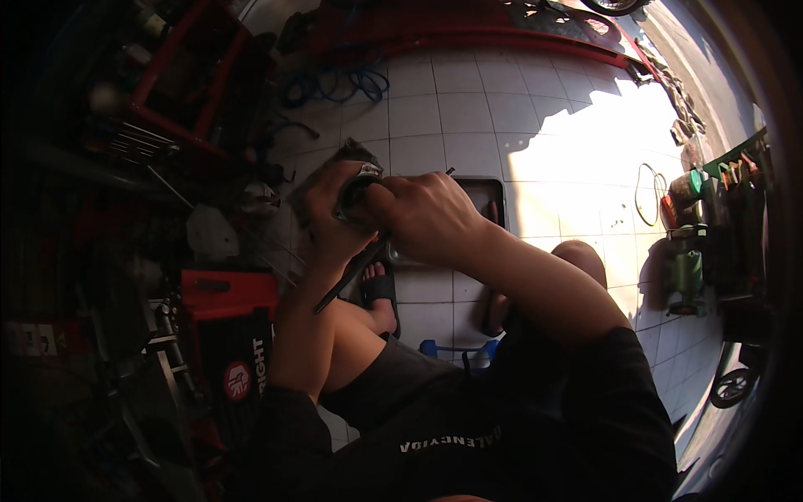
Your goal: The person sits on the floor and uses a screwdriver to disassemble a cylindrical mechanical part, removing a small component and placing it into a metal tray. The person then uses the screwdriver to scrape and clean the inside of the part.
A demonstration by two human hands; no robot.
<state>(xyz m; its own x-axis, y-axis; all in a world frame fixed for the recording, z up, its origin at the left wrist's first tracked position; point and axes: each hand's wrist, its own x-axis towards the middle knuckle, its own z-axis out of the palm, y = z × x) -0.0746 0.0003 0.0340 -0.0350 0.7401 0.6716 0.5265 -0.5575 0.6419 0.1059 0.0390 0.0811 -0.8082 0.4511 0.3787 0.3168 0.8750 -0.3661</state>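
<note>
My left hand [324,205] is closed around a round metal part [368,170] with a dark hollow, held up above the floor. My right hand [431,213] meets it from the right, its fingers curled and its thumb against the opening. A thin dark rod [339,290] slants across near my left forearm; its other end shows in line beyond my right knuckles, so it seems to pass through that fist. My fingers hide most of the round part. Just behind my left hand is something grey and crumpled, perhaps cloth or plastic [358,151].
Below my hands a shallow metal tray [502,191] lies on white tiles. A blue hose [339,86] coils farther off. Red shelving [205,125] and a red-and-black box [226,293] crowd the left. Green-and-dark equipment [686,268] stands right. A small blue object [431,347] is between my legs.
</note>
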